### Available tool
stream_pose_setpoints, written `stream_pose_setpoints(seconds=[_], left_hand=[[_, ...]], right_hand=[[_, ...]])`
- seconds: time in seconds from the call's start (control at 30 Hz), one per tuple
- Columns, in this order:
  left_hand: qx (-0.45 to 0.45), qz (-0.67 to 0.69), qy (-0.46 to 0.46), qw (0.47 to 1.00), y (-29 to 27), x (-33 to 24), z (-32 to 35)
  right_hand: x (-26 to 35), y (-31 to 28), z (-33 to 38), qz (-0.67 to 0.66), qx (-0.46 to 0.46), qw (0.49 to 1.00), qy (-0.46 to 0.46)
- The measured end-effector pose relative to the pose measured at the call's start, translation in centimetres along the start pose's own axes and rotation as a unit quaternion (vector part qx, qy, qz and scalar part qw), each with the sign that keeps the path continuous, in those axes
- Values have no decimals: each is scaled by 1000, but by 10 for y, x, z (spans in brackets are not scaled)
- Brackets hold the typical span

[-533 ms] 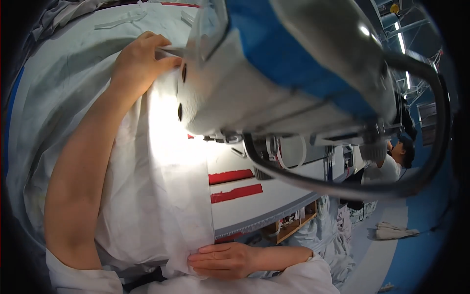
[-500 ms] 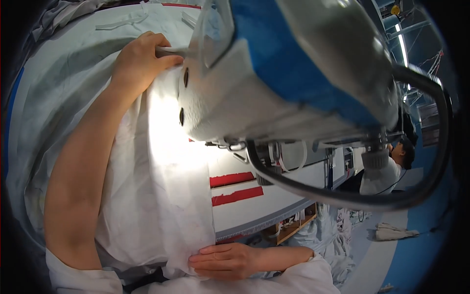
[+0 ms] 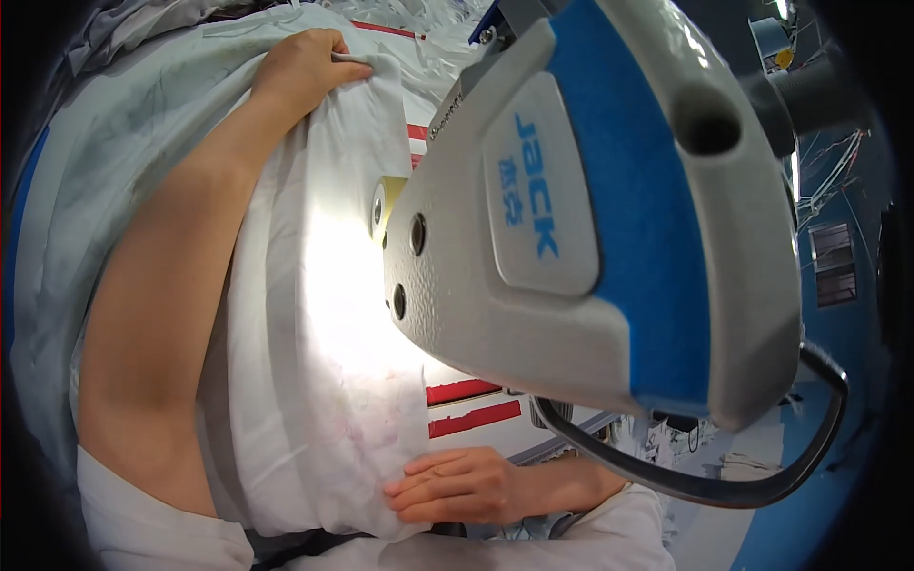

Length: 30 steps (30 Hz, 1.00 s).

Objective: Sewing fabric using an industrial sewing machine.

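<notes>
Steadily, a person is spanning a length of white cloth [image 3: 271, 400] with both bare hands beneath a lit sewing machine. At far left, a blue edge [image 3: 15, 266] is bordering the pale work surface, and rumpled fabric [image 3: 124, 48] is lying at the upper corner. Next, the left forearm [image 3: 157, 314] is reaching across the cloth, and the left hand [image 3: 300, 74] is pinching its far edge between thumb and bent fingers, seemingly to be keeping that end drawn out. The cloth itself is running from that pinch toward the person's body, lying left of the machine, its folds stretching mostly lengthwise. A bright glow is washing over its middle, likely so that the worker is seeing the fabric clearly beside the machine head. Just right of the glow, a yellowish round piece [image 3: 383, 205] is showing. Nearer the body, the right hand [image 3: 457, 485] is resting its extended fingers on the cloth's near end, apparently steadying it; whether the hidden thumb is gripping underneath, one cannot tell. Beyond those fingers, red strips [image 3: 476, 419] are marking the table. Farther right, the white-and-blue sewing machine [image 3: 609, 238] is looming, with a curved dark bar [image 3: 705, 490] hanging below.
</notes>
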<state>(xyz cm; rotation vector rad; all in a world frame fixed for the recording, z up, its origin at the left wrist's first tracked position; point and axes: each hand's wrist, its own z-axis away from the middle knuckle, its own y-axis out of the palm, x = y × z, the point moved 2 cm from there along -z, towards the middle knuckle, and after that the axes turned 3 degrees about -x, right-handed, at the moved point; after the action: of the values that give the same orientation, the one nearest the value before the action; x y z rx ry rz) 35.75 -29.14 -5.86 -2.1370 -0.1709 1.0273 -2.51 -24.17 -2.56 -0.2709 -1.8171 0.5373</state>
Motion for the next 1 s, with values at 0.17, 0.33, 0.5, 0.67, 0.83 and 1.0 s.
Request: stream_pose_setpoints(seconds=[0.17, 0.33, 0.5, 0.67, 0.83, 1.0], left_hand=[[9, 45, -60, 997, 17, 12, -29], [-14, -25, -36, 999, 18, 18, -46], [-8, -39, -49, 998, 15, 25, -64], [25, 72, 21, 997, -20, 18, -8], [76, -62, 123, 988, -176, -40, 224], [40, -120, -116, 985, -245, 59, 323]], right_hand=[[-15, -22, -11, 0, 19, 999, 35], [-23, -48, -26, 32, 126, 990, 55], [-38, -52, -32, 32, 50, 997, 50], [-31, -43, -29, -1, 2, 999, 49], [-47, -44, -6, 28, -52, 995, 81], [-37, -30, -30, 54, -85, 995, 22]])
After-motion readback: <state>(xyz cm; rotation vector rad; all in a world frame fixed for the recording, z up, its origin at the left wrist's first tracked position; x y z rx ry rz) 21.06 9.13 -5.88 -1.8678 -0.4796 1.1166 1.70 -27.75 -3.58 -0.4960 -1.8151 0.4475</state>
